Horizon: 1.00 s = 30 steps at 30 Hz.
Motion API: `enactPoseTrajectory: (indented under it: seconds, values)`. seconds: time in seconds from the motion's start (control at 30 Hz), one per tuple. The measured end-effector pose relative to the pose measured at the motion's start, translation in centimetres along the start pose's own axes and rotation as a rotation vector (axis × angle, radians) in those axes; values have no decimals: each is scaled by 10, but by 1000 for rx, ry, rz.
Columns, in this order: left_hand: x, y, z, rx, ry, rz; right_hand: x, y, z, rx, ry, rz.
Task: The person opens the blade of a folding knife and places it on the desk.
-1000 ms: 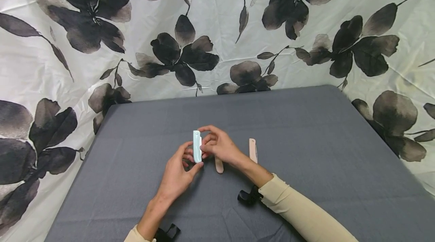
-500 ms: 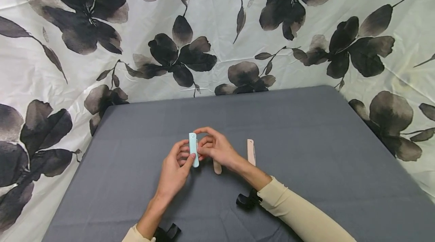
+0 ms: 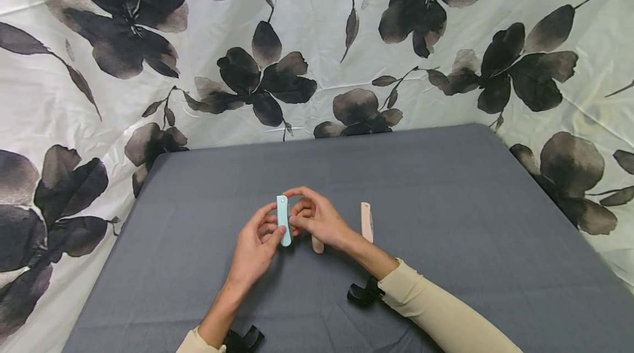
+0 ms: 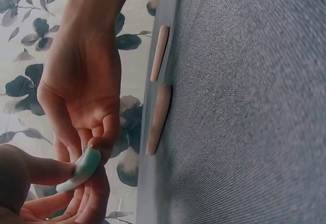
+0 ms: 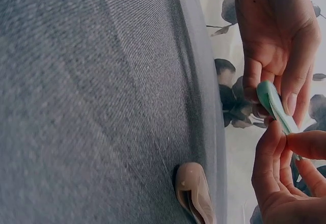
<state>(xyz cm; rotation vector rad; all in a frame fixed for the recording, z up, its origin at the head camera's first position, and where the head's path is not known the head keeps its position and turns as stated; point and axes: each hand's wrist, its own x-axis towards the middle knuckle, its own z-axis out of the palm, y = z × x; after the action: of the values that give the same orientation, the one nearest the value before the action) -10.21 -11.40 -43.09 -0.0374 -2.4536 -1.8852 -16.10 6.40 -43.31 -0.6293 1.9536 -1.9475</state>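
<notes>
A mint-green folding razor (image 3: 283,215) is held upright above the table between both hands, its pivot end uppermost. My left hand (image 3: 252,254) grips the handle from the left, thumb on the lower face and fingers behind. My right hand (image 3: 322,221) pinches the slotted edge with thumb and fingertips, and its index finger touches the top end. In the right wrist view the mint razor (image 5: 267,94) shows a slot along its handle; fingers hide how far the blade stands out. In the left wrist view the razor (image 4: 84,170) is seen close to end-on.
A beige folding razor (image 3: 366,221) lies beyond the right forearm on the grey cloth-covered table (image 3: 446,204). Another beige razor (image 3: 318,244) lies under the right hand, partly hidden. A floral sheet (image 3: 307,22) hangs behind the table. Black camera mounts sit at both wrists.
The mint razor has shifted slightly left and down and turned its handle face more toward the head view. My left thumb has moved from its bottom end onto its face.
</notes>
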Motion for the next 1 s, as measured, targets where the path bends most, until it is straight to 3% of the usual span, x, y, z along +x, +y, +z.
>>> enactPoseTrajectory:
  seconds: [0.73,1.0]
  values:
    - [1,-1,-6,29,-44,-20,-7,-2,-13,-144,-64,-40]
    - [0,0,-6,-2,10,-30,-11,-7,-9,-180,4,-2]
